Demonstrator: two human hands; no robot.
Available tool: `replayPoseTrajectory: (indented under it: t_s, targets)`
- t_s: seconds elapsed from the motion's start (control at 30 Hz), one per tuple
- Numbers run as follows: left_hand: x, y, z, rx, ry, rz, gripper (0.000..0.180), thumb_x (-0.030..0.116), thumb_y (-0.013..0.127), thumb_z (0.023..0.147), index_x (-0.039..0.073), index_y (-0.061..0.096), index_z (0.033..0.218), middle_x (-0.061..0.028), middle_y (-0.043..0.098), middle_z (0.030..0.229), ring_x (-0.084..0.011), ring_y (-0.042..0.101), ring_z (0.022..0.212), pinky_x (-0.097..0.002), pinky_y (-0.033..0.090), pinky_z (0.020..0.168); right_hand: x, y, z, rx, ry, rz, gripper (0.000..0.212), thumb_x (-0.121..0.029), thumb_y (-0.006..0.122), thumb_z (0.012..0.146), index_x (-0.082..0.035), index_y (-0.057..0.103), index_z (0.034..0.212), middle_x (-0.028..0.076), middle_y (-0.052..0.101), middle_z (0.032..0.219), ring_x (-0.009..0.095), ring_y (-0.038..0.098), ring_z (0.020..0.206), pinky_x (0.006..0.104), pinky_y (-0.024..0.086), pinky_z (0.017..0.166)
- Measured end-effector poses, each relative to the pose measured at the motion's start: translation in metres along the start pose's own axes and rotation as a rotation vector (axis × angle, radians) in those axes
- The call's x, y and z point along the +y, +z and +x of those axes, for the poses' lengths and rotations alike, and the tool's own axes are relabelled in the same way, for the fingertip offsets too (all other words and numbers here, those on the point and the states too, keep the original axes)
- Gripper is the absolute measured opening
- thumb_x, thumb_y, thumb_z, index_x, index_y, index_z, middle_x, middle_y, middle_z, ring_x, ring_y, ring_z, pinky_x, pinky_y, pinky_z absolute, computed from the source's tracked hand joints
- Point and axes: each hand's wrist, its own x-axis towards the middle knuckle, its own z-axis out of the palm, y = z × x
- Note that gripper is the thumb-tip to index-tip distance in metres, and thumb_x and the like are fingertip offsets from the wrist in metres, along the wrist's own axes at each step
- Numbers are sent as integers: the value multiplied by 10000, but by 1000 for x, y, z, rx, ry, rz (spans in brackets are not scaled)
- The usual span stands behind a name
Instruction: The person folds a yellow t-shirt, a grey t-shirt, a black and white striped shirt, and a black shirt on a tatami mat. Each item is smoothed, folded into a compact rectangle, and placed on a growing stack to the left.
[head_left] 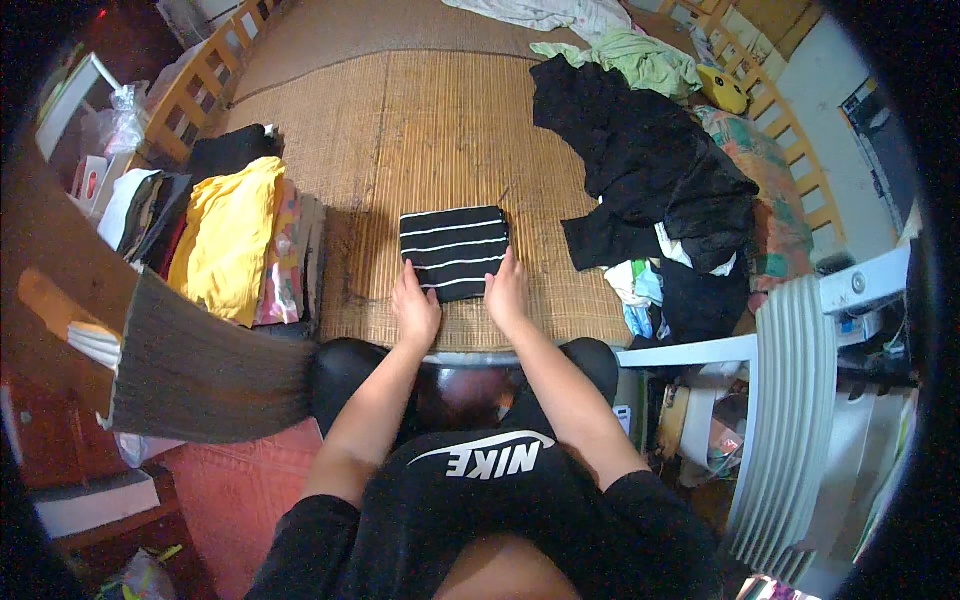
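Observation:
A black garment with white stripes, folded into a neat rectangle, lies flat on the woven mat in front of me. My left hand rests at its near left corner, fingers stretched out along the edge. At the near right corner, my right hand touches the other side with its fingers extended. Neither hand is wrapped round the cloth. To the left is a pile of folded clothes, with a yellow garment on top of part of it. A loose heap of black clothes spreads out on the right.
Wooden bed rails run along both sides. A green cloth, a yellow plush toy and a patterned pillow lie at the far right. White ladder-like bars stand near right; a brown ridged panel stands near left.

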Motion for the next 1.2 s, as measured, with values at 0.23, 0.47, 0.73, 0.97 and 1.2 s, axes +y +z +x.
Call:
replayPoseTrajectory:
  t_s: [0.23, 0.47, 0.73, 0.97, 1.2]
  targets:
    - [-19, 26, 51, -38, -1143, -1216, 493, -6, 652, 647, -19, 469, 1105, -162, 565, 1028, -278, 551, 942, -422, 458, 761, 13, -1, 62, -545, 469, 1227, 335, -65, 659, 687, 14, 552, 994, 151, 613, 959, 267, 598, 836, 386, 488, 745]
    - [50, -53, 27, -175, -984, -2128, 572, 517, 396, 837, 63, 453, 1180, -160, 474, 1209, -354, 444, 1100, -593, 314, 900, -1, -21, 54, -711, 488, 1539, 272, -30, 611, 683, -38, 554, 949, 113, 616, 879, 248, 607, 758, 392, 507, 678]
    - [70, -42, 59, -132, -1220, -1952, 237, 218, 437, 885, 28, 507, 1009, -127, 584, 985, -267, 574, 894, -439, 476, 806, -46, -61, 36, -547, 290, 1650, 316, 23, 578, 671, -48, 546, 978, 75, 601, 884, 222, 592, 787, 350, 505, 668]
    - [114, -112, 174, 510, -703, -1703, 105, 18, 514, 814, 7, 525, 918, -89, 568, 792, -223, 564, 695, -367, 492, 620, -30, -35, 88, -419, 236, 1511, 355, -272, 539, 854, -38, 489, 1116, 112, 504, 1160, 235, 480, 1054, 359, 378, 898]
    - [88, -315, 323, 1045, -294, -1788, 396, 226, 474, 835, 77, 381, 1190, -120, 531, 1079, -259, 570, 869, -451, 485, 734, 44, 21, 115, 337, -282, -398, 430, -320, 485, 851, -50, 442, 1182, 122, 365, 1302, 259, 297, 1247, 521, 202, 993]
